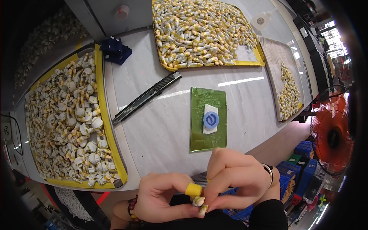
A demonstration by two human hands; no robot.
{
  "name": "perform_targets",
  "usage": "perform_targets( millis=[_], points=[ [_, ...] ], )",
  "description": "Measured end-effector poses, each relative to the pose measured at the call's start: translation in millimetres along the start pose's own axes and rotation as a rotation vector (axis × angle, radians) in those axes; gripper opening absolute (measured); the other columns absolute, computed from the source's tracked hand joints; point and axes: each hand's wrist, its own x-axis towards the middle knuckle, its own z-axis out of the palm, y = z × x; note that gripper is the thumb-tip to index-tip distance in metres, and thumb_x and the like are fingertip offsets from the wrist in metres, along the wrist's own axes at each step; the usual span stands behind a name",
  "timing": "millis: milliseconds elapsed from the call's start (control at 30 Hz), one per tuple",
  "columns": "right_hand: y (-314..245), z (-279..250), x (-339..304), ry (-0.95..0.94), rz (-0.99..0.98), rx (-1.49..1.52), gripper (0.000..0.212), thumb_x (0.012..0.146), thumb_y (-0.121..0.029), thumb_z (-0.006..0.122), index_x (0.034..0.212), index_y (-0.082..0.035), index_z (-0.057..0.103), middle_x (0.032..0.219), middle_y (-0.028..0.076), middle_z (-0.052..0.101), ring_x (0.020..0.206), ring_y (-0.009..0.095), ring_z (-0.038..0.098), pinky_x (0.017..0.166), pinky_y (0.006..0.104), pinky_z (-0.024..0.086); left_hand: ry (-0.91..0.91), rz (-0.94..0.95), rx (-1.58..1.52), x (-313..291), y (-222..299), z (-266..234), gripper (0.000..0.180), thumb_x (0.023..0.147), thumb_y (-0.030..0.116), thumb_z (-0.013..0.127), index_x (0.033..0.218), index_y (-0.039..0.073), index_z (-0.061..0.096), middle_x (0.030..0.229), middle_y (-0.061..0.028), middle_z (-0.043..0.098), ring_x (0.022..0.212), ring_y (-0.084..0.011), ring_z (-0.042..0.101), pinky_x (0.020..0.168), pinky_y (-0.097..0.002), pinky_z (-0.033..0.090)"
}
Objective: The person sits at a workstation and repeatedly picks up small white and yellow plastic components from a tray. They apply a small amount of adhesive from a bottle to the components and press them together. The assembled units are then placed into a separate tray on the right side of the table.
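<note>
Pinching a small white-and-yellow part (199, 201) between both hands, low in the head view, just in front of the body and off the near edge of the desk (161, 126). Left hand (161, 197) grip narrow, thumb and forefinger closed on the part; a yellow cot (193, 189) covers one fingertip right at the pinch. Right hand (235, 182) curls over from the other side, fingertips also closed on the part, a second small piece (204, 209) showing just below it. Beaded bracelet (132, 207) on left wrist, dark band (269, 173) on right wrist.

Just beyond the hands, a green mat (199, 138) lies flat on the desk, with a white pad (210, 109) on it and a blue round cap (211, 119) on the pad. Left of the mat, a black utility knife (147, 97) lies diagonally. Far left, a yellow-edged tray (109, 130) is full of white-and-yellow parts. Top centre, another yellow-edged tray (168, 66) is full of similar parts. Right, a grey tray (272, 57) is partly filled. A dark blue cloth (115, 50) sits near the left tray's top corner. An orange fan (331, 138) stands far right, blue crates (299, 168) below the desk.
</note>
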Motion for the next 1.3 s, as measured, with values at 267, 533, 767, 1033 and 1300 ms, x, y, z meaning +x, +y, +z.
perform_targets(
  millis=[267,533,767,1033,1300],
  points=[
    [-1,9,2,0.030,-0.080,-0.083,0.017,0.073,-0.015,0.079,0.075,-0.007,0.064,0.076,0.003,0.050,0.065,0.017,0.049,0.056,0.0282,0.038,-0.047,-0.092,0.290,-1,25,1,0.019,0.076,0.005,0.075,0.090,-0.001,0.065,0.082,-0.0067,0.067,0.076,-0.0118,0.063,0.071,-0.0224,0.048],
    [3,4,-16,0.348,-0.127,-0.089,0.032,0.064,-0.031,0.085,0.073,-0.010,0.063,0.074,0.002,0.045,0.061,0.015,0.043,0.054,0.0269,0.033,0.590,0.197,1.977,-41,148,-16,0.032,0.068,0.008,0.073,0.098,0.001,0.065,0.091,-0.0141,0.065,0.095,-0.0335,0.061,0.083,-0.0409,0.047],
    [7,2,-15,0.330,-0.171,-0.154,0.025,0.068,-0.027,0.080,0.074,-0.010,0.063,0.073,0.002,0.045,0.062,0.016,0.044,0.054,0.0274,0.033,0.304,-0.311,2.456,-37,155,-47,0.061,0.081,0.025,0.061,0.135,0.005,0.040,0.135,-0.0192,0.039,0.130,-0.0382,0.032,0.103,-0.0524,0.030],
    [3,2,-9,0.268,-0.220,-0.229,0.014,0.068,-0.017,0.076,0.070,-0.009,0.064,0.070,0.002,0.046,0.061,0.016,0.044,0.053,0.0281,0.033,0.257,-0.308,2.329,-31,145,-45,0.063,0.084,0.026,0.058,0.140,0.011,0.034,0.137,-0.0243,0.033,0.133,-0.0439,0.024,0.106,-0.0541,0.025],
    [6,0,-19,0.309,-0.189,-0.241,0.011,0.066,-0.012,0.074,0.070,-0.009,0.064,0.068,0.001,0.047,0.059,0.016,0.045,0.053,0.0284,0.034,-0.028,-0.496,2.326,-36,150,-16,0.063,0.084,0.047,0.052,0.139,0.021,0.040,0.150,-0.0205,0.019,0.136,-0.0473,0.016,0.107,-0.0623,0.012]
  ],
)
